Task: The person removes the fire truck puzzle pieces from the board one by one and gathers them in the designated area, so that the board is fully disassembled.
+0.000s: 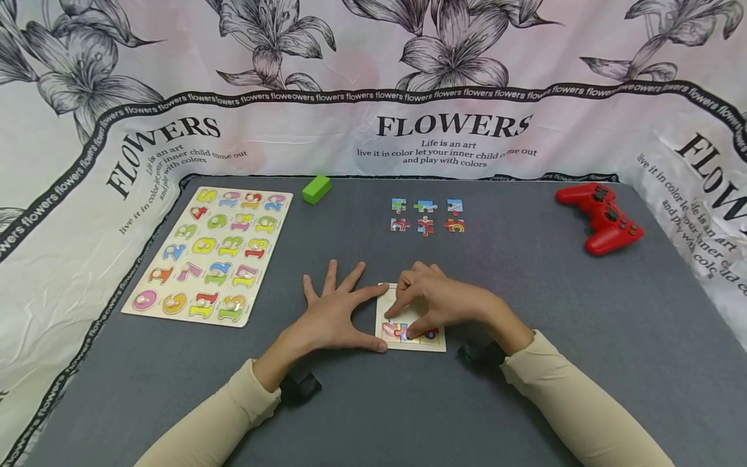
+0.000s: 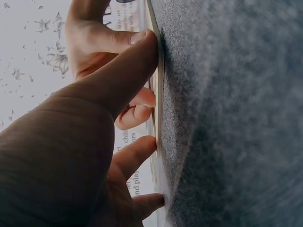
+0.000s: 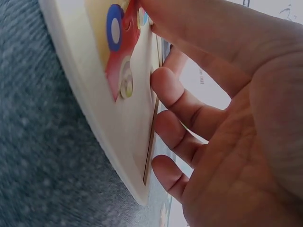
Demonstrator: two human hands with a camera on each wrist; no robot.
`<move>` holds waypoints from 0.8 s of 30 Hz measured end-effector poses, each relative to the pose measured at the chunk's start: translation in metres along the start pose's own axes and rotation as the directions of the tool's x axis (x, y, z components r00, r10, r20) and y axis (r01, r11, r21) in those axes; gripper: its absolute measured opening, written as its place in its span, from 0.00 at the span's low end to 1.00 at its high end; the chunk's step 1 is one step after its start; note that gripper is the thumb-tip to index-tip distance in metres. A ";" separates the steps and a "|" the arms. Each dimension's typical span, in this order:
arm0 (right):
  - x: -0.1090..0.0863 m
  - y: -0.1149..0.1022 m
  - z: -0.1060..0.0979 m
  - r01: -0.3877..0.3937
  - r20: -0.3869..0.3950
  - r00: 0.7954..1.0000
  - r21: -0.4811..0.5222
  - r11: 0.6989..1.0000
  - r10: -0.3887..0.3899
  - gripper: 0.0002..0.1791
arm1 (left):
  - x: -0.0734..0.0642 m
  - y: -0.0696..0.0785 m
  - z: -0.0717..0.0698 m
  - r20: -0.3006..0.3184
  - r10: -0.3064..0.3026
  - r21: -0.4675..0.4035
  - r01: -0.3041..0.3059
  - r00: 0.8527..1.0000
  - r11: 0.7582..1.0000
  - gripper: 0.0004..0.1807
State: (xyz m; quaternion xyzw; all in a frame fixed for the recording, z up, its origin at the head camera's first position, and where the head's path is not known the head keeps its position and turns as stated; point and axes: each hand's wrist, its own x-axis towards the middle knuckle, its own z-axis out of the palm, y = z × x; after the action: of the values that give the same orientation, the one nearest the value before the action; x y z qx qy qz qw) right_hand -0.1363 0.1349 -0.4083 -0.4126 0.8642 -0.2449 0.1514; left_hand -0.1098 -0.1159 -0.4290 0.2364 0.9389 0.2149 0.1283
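Observation:
A small pale wooden puzzle tray [image 1: 433, 347] lies on the table between both hands, with colourful jigsaw pieces [image 1: 392, 332] along its near side. My left hand [image 1: 327, 318] spreads its fingers wide, index fingertip and thumb against the tray's left edge. From the right, my right hand [image 1: 439, 301] reaches over the tray. Its thumb and index finger stand apart and touch down at the pieces, while the other fingers bend loosely above the tray. A red piece with a blue ring [image 3: 113, 28] shows beside the thumb in the right wrist view.
Several loose jigsaw pieces [image 1: 425, 206] lie in two rows beyond the tray. A number puzzle board [image 1: 195, 253] is at the left, with a green block [image 1: 317, 189] near its far corner. A red game controller [image 1: 601, 217] lies at the far right.

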 end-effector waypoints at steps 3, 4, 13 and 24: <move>0.000 0.001 0.000 0.002 0.006 1.000 0.015 1.000 -0.002 0.21 | 0.000 -0.001 0.000 0.007 0.005 -0.003 -0.005 1.000 1.000 0.56; 0.000 0.001 0.000 0.001 0.007 1.000 0.021 1.000 -0.001 0.21 | 0.000 -0.001 -0.001 0.008 0.009 -0.005 -0.009 1.000 1.000 0.56; 0.001 0.002 0.001 -0.016 0.025 1.000 0.078 0.997 0.014 0.19 | -0.001 -0.001 -0.001 0.010 0.012 -0.006 -0.012 1.000 1.000 0.57; 0.004 0.003 0.004 -0.032 0.025 0.999 0.098 0.995 0.030 0.18 | -0.001 -0.001 -0.002 -0.006 0.012 0.015 -0.012 1.000 1.000 0.57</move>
State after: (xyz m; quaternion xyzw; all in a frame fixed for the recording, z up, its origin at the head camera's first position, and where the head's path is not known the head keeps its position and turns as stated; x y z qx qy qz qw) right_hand -0.1387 0.1327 -0.4132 -0.3940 0.8556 -0.2798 0.1853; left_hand -0.1096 -0.1175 -0.4278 0.2421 0.9395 0.2092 0.1223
